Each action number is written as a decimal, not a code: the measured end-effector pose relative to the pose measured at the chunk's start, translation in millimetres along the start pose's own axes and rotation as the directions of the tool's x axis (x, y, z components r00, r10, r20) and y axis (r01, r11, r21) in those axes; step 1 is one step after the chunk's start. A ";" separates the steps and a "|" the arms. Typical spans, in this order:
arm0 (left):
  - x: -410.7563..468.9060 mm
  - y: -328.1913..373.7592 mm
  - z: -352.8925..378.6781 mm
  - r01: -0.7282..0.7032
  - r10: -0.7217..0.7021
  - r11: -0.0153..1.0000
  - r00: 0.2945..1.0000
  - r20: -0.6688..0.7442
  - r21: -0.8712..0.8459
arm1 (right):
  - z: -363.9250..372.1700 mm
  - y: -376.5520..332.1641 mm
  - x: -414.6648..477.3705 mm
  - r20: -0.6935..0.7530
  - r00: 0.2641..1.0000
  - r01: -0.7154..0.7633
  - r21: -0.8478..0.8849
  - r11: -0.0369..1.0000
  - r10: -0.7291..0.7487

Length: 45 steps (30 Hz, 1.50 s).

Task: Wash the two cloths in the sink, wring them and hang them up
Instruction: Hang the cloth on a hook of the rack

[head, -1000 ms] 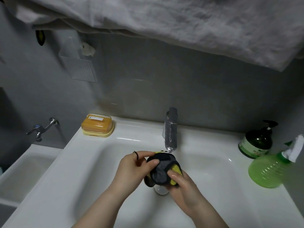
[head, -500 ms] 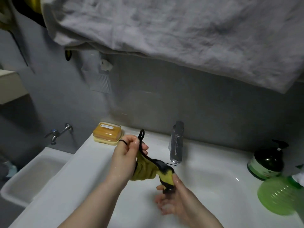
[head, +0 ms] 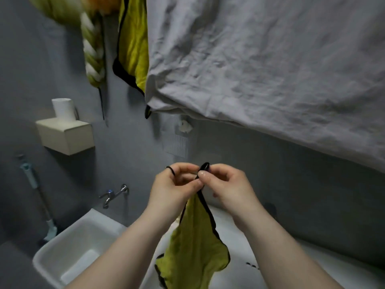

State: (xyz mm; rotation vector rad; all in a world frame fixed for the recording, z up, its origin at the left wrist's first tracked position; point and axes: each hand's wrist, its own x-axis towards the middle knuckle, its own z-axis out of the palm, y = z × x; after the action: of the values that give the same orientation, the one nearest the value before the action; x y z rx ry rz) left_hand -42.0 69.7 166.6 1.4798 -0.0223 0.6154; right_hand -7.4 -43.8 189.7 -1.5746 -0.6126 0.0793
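A yellow-green cloth (head: 193, 249) is held by its black loop above the white sink (head: 239, 247), pinched by left hand (head: 175, 188) and right hand (head: 227, 186) fingers, with a second cloth (head: 133, 42) hung on the grey wall (head: 37, 80) at 11 o'clock.

Grey sheet (head: 270, 69) low overhead, crowding

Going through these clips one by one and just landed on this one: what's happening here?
A person is holding up a yellow-green cloth with black edging over the white sink. Both the left hand and the right hand pinch its black hanging loop at the top corner, and the cloth dangles unfolded below. A matching cloth already hangs on the wall above, beside a large grey sheet.
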 end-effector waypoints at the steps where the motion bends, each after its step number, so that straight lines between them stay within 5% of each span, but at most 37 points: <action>1: 7.5 2.8 -10.4 -0.011 0.011 1.000 1.000 0.003 0.009 | 8.4 -3.3 9.8 -0.002 1.000 0.023 -0.029 0.999 -0.023; 8: 72.7 12.5 -91.9 0.044 -0.042 0.999 0.996 0.079 -0.015 | 74.3 -22.7 74.6 0.063 0.996 0.078 -0.379 0.922 -0.058; 15: 150.6 44.5 -174.3 -0.237 0.191 0.953 0.953 0.234 0.189 | 155.8 -57.3 135.0 -0.074 0.962 0.139 -0.695 0.705 -0.263; 19: 176.3 70.8 -197.8 -0.285 0.240 0.941 0.942 0.234 0.183 | 181.4 -79.4 157.7 -0.156 0.940 0.125 -0.671 0.731 -0.303; 25: 219.8 114.5 -214.0 -0.094 0.116 0.989 0.973 0.199 -0.115 | 209.7 -126.1 198.3 -0.165 0.931 0.183 -0.559 0.809 -0.325; 32: 251.3 173.2 -210.2 -0.318 0.317 0.948 0.947 0.057 0.026 | 217.7 -179.5 234.8 -0.272 0.859 0.244 -0.527 0.814 -0.434; 40: 256.5 221.3 -205.0 -0.400 0.391 0.916 0.894 0.218 0.000 | 209.6 -216.0 242.4 -0.353 0.818 0.235 -0.515 0.824 -0.454; 45: 288.6 227.1 -197.6 -0.492 0.471 0.868 0.858 0.203 0.067 | 205.5 -231.1 266.2 -0.416 0.755 0.248 -0.533 0.809 -0.506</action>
State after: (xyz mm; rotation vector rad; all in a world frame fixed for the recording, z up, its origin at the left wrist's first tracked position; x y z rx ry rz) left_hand 42.9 352.9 460.7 1.6518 -0.5243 0.8959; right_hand 58.6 249.1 466.2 -1.7653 -0.5074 -0.8704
